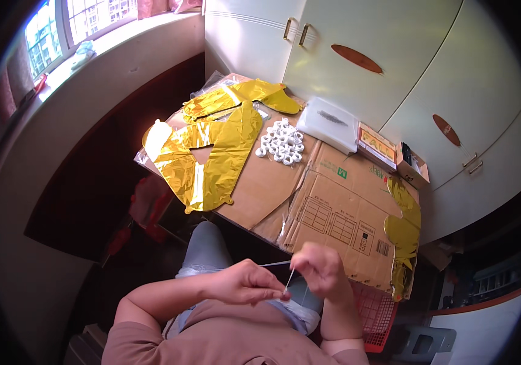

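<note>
My left hand (251,283) is closed in a pinch, with a thin white ribbon (275,264) at its fingertips. Opposite it, my right hand (319,267) is also closed, its fingers gripping the ribbon a little higher up. One stretch of ribbon runs between the hands and another slants down to my left fingertips. Both hands are over my lap, in front of the table edge. A pile of small white ribbon rolls (281,142) lies on the cardboard (266,191). To its left is a flat gold foil balloon (227,161) with a cut-out middle.
More gold foil balloons lie at the back (242,97) and over the right edge (403,219). A white plastic package (328,125) and small boxes (377,148) stand against the cream cabinet (376,36). A red basket (375,313) and grey stool (423,345) are low at right.
</note>
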Demonstrator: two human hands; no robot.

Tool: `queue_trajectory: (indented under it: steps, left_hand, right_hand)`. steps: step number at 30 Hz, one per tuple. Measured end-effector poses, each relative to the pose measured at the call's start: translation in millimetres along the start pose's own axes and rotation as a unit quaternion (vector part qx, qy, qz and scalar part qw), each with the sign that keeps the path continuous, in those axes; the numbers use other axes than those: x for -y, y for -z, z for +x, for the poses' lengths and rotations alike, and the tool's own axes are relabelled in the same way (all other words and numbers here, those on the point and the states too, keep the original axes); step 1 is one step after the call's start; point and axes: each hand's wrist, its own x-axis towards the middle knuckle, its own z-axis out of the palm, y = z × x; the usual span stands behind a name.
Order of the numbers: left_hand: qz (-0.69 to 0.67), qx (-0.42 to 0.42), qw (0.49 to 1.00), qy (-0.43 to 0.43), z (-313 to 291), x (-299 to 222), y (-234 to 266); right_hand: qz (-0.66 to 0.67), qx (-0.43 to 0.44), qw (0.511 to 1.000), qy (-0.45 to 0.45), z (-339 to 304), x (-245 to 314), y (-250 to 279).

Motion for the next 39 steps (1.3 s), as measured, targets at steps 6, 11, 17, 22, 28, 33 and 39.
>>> queue_trajectory:
  steps: [6, 11, 17, 22, 28, 33, 39]
  left_hand:
    - [0.104, -0.197, 0.971, -0.089, 11.2, 17.9, 17.8]
    - [-0.309, -0.111, 0.944, -0.002, 6.1, -5.4, 28.8]
    - [-0.077, -0.072, 0.992, 0.075, 5.3, -12.1, 9.0]
    - [-0.064, -0.277, 0.955, -0.081, 20.6, 9.0, 29.5]
    - [-0.238, -0.215, 0.946, 0.037, 14.2, -25.8, 25.9]
    - [0.058, -0.028, 0.997, -0.029, 10.4, 0.2, -0.8]
    - [0.082, -0.331, 0.930, -0.136, 27.0, 5.9, 20.0]
  right_hand:
    - [0.090, 0.070, 0.993, 0.032, -9.1, -2.6, -23.3]
    - [0.076, 0.051, 0.996, 0.020, -9.1, -17.2, -25.8]
    - [0.046, 0.001, 0.999, 0.002, -6.9, -8.2, -4.1]
    - [0.170, 0.070, 0.980, 0.072, -13.8, -3.1, -22.5]
    - [0.077, 0.102, 0.992, -0.022, -5.8, -8.3, -20.4]
    - [-0.035, 0.001, 0.999, -0.009, 9.0, -5.0, 5.9]
    - [0.169, 0.047, 0.984, -0.006, -5.1, 0.3, -13.2]
